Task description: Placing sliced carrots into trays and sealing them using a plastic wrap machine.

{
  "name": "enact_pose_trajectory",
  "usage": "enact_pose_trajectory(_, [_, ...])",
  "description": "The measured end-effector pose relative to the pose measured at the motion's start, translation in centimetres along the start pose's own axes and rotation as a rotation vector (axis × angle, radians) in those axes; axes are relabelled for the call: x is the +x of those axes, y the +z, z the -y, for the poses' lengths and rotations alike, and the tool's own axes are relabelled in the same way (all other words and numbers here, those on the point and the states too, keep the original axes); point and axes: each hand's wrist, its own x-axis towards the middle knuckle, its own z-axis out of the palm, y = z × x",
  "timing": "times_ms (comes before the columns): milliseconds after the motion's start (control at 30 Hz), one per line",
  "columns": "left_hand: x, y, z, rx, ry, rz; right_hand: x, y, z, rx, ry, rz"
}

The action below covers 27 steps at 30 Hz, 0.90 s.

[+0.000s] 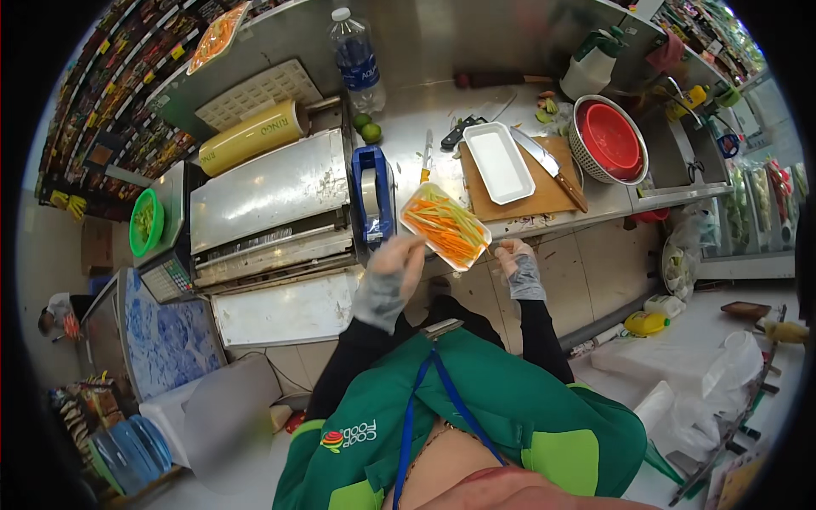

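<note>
A white foam tray (460,264) of shredded orange and pale green vegetables (446,226) juts past the counter's front edge. My left hand (398,268), in a clear plastic glove, is blurred beside its lower left side; whether the fingers grip the rim is unclear. By the right corner is my gloved right hand (515,261), fingers curled together; anything pinched between them is too small to make out. Behind the filled tray, an empty white foam tray (500,162) lies on a brown cutting board (561,201), with a wooden-handled kitchen knife (545,159) beside it.
Left stand a blue tape dispenser (375,197), a film-wrapping machine (274,191) and a scale (167,274). A small yellow-handled knife (426,156) and a black-handled knife (464,132) lie behind the filled tray. Right are a colander (590,150) and a sink (692,169).
</note>
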Motion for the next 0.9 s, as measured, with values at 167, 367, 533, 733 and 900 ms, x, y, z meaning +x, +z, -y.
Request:
enact_pose_trajectory(167, [5.6, 2.7, 4.5, 0.291, -0.012, 0.189, -1.0, 1.0, 4.4, 0.306, 0.336, 0.123])
enact_pose_trajectory(367, [9.3, 6.6, 7.5, 0.784, -0.076, 0.666, 0.4, 2.3, 1.8, 0.730, 0.639, 0.355])
enact_pose_trajectory(533, [10.8, 6.9, 7.1, 0.900, -0.092, 0.740, -0.2, 2.7, 2.7, 0.709, 0.534, 0.247])
enact_pose_trajectory(733, [12.0, 2.3, 4.0, 0.524, -0.328, 0.540, -1.9, -0.8, 8.2, 0.640, 0.239, 0.155])
enact_pose_trajectory(900, [11.4, -5.6, 2.0, 0.746, 0.002, 0.653, -4.6, -2.7, 16.9, 0.494, 0.045, 0.172])
